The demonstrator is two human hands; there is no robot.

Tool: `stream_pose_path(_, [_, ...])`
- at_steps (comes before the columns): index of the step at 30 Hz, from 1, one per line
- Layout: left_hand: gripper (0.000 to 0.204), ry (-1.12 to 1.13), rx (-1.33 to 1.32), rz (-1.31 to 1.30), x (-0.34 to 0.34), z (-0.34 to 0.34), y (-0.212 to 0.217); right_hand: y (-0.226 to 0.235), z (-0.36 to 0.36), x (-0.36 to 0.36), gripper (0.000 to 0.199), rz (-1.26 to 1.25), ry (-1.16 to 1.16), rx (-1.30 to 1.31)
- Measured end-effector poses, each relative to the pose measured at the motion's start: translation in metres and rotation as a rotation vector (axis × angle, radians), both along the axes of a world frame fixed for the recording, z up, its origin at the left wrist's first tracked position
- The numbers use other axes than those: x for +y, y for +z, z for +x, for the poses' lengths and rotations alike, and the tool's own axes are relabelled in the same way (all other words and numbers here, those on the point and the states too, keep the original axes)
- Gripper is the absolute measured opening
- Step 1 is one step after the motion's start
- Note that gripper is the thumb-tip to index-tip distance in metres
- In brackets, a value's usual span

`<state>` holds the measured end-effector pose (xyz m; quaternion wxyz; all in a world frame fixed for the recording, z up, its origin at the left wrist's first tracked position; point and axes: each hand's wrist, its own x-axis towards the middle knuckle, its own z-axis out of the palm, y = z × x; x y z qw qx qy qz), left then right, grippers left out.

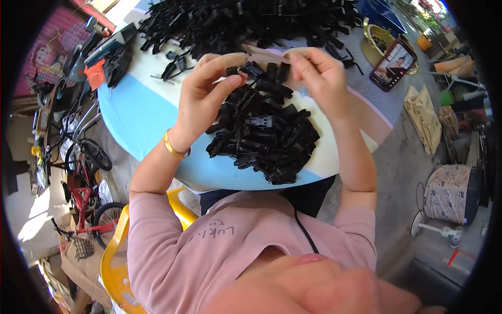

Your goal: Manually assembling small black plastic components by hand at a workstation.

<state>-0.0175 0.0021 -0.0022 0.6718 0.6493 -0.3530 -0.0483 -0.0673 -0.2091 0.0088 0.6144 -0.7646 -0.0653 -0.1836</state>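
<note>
My left hand (pixel 206 86) is closed in a pinch on a small black plastic part (pixel 232 70), held between thumb and forefinger. My right hand (pixel 321 76) faces it with its fingers pinched together. Another black piece (pixel 284 72) shows right beside those fingertips; whether they grip it or something thinner is hard to make out. Below and between both hands lies a heap of black plastic parts (pixel 261 123), clip-like in shape, near the front edge of the round table (pixel 130 112). A much larger mound of similar black parts (pixel 251 23) covers the far side.
A phone (pixel 393 65) leans against a cap-like tan object (pixel 372 46) at the table's right. A black bag (pixel 118 67) and an orange piece (pixel 95 75) lie at the left edge. Bicycles (pixel 83 201) stand on the left; a yellow chair (pixel 116 261) is under me.
</note>
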Motion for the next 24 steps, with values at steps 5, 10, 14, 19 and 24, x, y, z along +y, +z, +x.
stream_pose_path(5, [0.043,-0.026,0.104,0.032,0.010,0.000,0.008,-0.016,0.012,-0.006,0.016,-0.165,-0.165,-0.145])
stream_pose_path(10, [0.047,-0.157,-0.077,0.172,0.005,-0.003,0.012,-0.026,0.020,-0.011,0.016,-0.267,-0.165,-0.141])
stream_pose_path(14, [0.046,-0.255,0.138,0.031,0.002,-0.002,0.001,-0.030,0.025,-0.008,0.016,-0.377,-0.073,-0.109])
stream_pose_path(19, [0.045,-0.329,0.454,-0.144,-0.005,0.003,-0.002,-0.030,0.025,-0.007,0.022,-0.717,-0.141,-0.118])
stream_pose_path(24, [0.039,-0.329,0.606,-0.183,-0.005,0.005,-0.005,-0.033,0.024,-0.003,0.021,-0.776,-0.156,-0.118])
